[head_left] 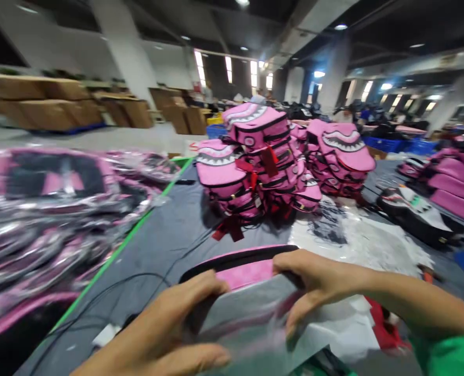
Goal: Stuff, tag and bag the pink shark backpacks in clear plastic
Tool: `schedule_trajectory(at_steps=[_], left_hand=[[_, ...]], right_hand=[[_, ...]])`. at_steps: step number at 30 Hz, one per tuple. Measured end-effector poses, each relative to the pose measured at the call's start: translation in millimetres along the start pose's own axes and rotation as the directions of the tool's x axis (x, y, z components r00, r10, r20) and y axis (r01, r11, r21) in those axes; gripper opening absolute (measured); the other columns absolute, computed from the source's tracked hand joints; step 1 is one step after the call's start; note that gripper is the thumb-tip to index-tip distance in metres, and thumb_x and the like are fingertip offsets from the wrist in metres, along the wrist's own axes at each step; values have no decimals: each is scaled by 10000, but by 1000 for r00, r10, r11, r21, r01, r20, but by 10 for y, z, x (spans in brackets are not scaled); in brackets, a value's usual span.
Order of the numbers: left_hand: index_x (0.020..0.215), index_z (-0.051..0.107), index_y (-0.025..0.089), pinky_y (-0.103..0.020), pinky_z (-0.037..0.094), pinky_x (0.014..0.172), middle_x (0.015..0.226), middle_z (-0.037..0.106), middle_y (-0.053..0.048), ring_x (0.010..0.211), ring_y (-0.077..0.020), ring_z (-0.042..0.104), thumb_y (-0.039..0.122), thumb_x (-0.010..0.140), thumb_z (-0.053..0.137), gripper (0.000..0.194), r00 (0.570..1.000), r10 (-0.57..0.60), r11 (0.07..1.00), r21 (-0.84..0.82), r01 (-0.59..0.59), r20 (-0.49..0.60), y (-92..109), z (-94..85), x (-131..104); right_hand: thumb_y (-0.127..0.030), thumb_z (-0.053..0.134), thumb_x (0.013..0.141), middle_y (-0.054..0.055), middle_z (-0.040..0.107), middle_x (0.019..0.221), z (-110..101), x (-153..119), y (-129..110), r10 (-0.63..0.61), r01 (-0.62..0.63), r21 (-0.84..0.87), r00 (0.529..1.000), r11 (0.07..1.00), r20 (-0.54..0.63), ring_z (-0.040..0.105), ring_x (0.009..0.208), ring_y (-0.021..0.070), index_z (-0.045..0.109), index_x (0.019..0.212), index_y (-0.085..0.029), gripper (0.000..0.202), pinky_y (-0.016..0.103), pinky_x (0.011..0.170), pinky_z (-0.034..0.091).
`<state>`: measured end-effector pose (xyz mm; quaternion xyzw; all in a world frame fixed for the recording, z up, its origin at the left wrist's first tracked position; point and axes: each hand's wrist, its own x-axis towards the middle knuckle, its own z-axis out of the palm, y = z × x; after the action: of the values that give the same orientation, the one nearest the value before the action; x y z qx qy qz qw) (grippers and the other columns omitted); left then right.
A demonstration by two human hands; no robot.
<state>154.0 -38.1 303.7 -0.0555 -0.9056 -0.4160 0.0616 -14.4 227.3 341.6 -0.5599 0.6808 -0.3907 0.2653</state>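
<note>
Here, your left hand [173, 318] and right hand [318, 284] curled their fingers around a pink bag [245, 274] at six o'clock, though blur made the exact grip uncertain. Slick, translucent film [243, 308] covered its near part; the curved, black-trimmed far edge was bare. At twelve, boxy stacked bags [257, 125] seemed left unwrapped; at nine, glossy, crinkled wrapped bags [55, 175] looked done.

A single view is recorded, taken from the person's head. The camera is directed forward and downward over the surface [147, 243]. The left hand [177, 318] and right hand [318, 277] are seen at close range along the lower frame. Stacked pink bags [229, 175] are framed farther off, near centre; boxes [51, 109] and ceiling [224, 21] are included beyond.
</note>
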Motion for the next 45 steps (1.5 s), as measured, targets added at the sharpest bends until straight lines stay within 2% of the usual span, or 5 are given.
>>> schedule_trajectory(at_steps=[18,26,33,39,45], left_hand=[[992,554,215,-228,380,679,898,574,27,782,-147,507,432,769,781,385,968,27,999,15,-31,248,519,-183,657],[829,483,219,-248,366,680,784,539,34,721,-136,483,26,658,425,264,981,84,988,143,-59,-174,210,160,749],[982,493,220,-258,394,663,851,546,30,743,-154,508,187,761,521,225,990,51,988,135,-69,129,413,-13,613],[895,472,224,-286,437,755,877,569,0,823,-167,557,-8,709,369,315,971,201,921,362,-142,-132,244,161,563],[775,514,217,-273,366,550,682,544,29,588,-151,513,268,845,591,116,952,268,874,453,-176,-148,450,248,489]], right_hand=[[-233,569,814,-66,362,645,-126,203,344,-92,17,-211,931,977,-353,315,599,104,378,704,-218,222,240,552,245],[-383,718,795,-36,455,856,-359,101,200,51,-63,117,993,991,104,433,725,114,525,966,-194,320,215,613,363],[-80,515,631,-50,451,696,-31,105,349,-107,-28,-282,887,959,-449,404,640,118,439,756,-212,197,235,598,313],[-138,578,719,-32,519,807,-57,4,114,-12,-13,-166,989,986,-147,465,693,124,527,916,-196,211,219,607,375],[0,494,627,11,560,873,170,15,276,-181,-65,-482,877,874,-445,508,773,167,498,892,-217,343,263,672,413]])
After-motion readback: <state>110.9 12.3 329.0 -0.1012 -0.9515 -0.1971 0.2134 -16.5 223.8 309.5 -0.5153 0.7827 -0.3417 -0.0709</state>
